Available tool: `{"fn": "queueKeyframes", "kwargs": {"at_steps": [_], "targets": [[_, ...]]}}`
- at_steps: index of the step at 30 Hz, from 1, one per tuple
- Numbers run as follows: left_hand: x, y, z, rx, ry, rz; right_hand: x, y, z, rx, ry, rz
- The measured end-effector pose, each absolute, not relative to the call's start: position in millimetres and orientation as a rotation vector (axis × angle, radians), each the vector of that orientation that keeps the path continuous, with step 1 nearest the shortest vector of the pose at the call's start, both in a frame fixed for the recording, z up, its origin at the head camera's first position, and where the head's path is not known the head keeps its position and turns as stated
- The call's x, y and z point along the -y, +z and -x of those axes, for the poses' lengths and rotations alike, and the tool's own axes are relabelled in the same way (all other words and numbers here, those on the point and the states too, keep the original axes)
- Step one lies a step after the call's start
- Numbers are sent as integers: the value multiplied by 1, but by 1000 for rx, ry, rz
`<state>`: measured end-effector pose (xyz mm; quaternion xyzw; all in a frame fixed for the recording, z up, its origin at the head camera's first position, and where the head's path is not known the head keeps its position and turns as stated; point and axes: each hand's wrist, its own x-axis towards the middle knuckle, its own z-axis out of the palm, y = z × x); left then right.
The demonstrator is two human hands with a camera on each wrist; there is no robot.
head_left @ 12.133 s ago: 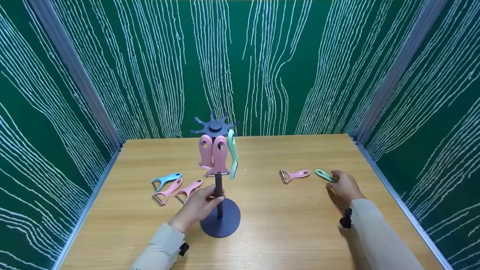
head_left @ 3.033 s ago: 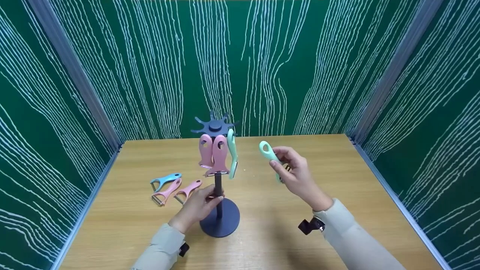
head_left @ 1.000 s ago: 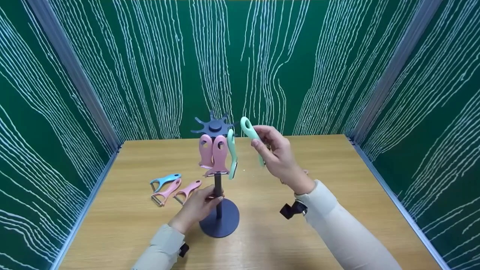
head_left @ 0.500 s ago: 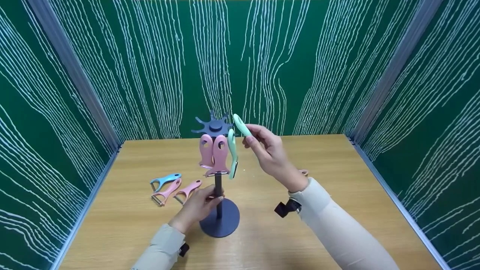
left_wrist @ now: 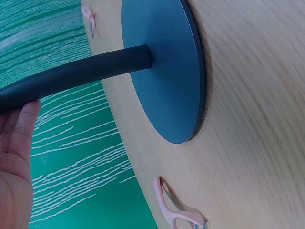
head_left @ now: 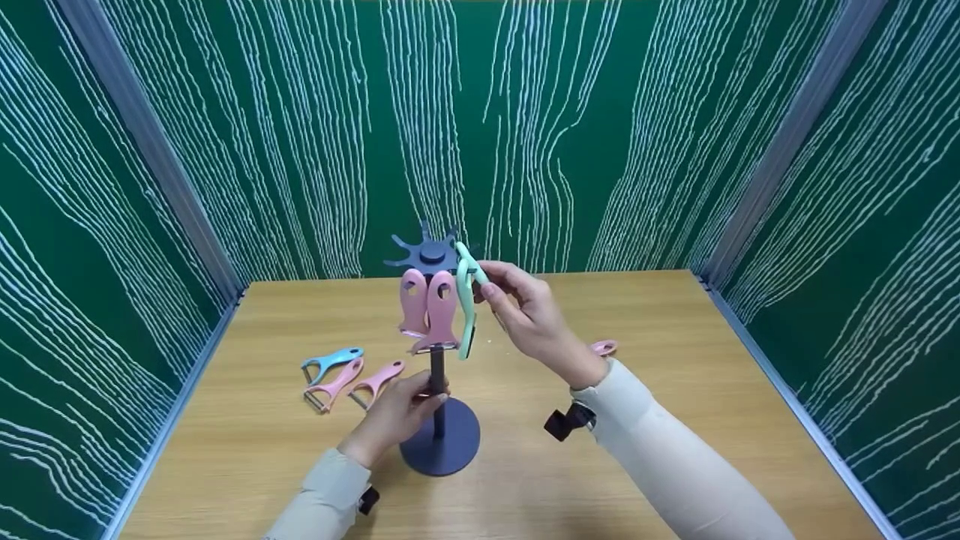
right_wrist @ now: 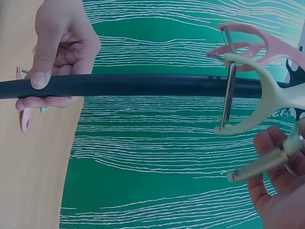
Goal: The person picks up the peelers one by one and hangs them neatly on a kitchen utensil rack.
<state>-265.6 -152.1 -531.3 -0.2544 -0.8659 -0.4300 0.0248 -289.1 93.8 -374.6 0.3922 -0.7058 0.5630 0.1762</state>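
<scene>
My left hand [head_left: 397, 416] grips the post [head_left: 438, 367] of a dark peeler stand with a round base [head_left: 459, 452]. Between the thumb and fingers of my right hand [head_left: 529, 313], a mint green peeler [head_left: 476, 268] is held with its holed handle end tilted up at the stand's hooked top [head_left: 431, 256]. Whether a hook passes through the hole is hidden. Directly before it hangs another green peeler [head_left: 466, 307]. Two pink peelers, one in front [head_left: 441, 309] and one to its left [head_left: 412, 300], also hang there. In the right wrist view the held peeler's blade [right_wrist: 257, 167] shows below the hanging one.
On the wooden table [head_left: 300, 465], a blue peeler [head_left: 330, 361] and two pink peelers [head_left: 335, 385] lie left of the stand. Another pink peeler [head_left: 604, 347] lies right, partly behind my right wrist. Green walls with white lines [head_left: 525, 135] enclose the table.
My right hand has picked the green peeler off the table's right side and brought it left to the stand's top. Lately it moved slightly lower and inward. My left hand has stayed on the post.
</scene>
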Motion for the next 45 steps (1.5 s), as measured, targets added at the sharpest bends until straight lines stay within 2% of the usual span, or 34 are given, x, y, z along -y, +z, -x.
{"fn": "queueKeyframes", "kwargs": {"at_steps": [22, 45], "targets": [[154, -536, 267, 2671, -1394, 803, -103, -381, 283, 1974, 1536, -1134], [155, -536, 267, 2698, -1420, 767, -177, -413, 306, 2086, 1456, -849]]}}
